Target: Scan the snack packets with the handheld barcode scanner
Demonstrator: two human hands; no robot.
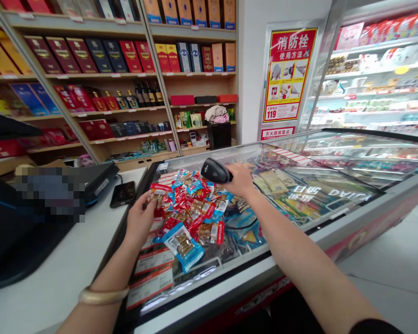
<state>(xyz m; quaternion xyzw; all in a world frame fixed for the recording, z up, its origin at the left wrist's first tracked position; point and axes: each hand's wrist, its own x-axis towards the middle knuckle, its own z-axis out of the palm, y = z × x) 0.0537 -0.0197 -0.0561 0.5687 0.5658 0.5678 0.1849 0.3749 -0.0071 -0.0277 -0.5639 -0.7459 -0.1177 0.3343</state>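
The person leans over a chest freezer's glass top [226, 253], where a loose heap of small snack packets [191, 208] lies, red ones and blue ones overlapping. Taking that heap as the clock's centre, the left hand [141, 218] is at 9 o'clock, its thumb and fingers pinched on a red packet [159, 197] at the heap's edge. The right hand [242, 178], at 2 o'clock, is wrapped around the handle of a black scanner [216, 170], whose head points back towards 10 o'clock above the packets. A dark cable [242, 227] curves over the glass at 4 o'clock.

At 6 o'clock, 1 blue-edged packet [184, 246] lies flat, its clear middle showing brown pieces. Beyond the left hand, also around 9 o'clock, a phone [123, 194] rests on the white counter [101, 241].

The packets look light and soft, with slick, crinkly film that would probably slide on the glass and on each other. A pinch on the flat sealed edge seems the surest hold, as it leaves the middle uncrushed and the printing uncovered; a hard squeeze might break the pieces inside. The scanner looks rigid and fairly light, though its head puts weight forward, so a full grip around the handle suits it. The cable could drag or snag on loose packets if it pulls across the heap.
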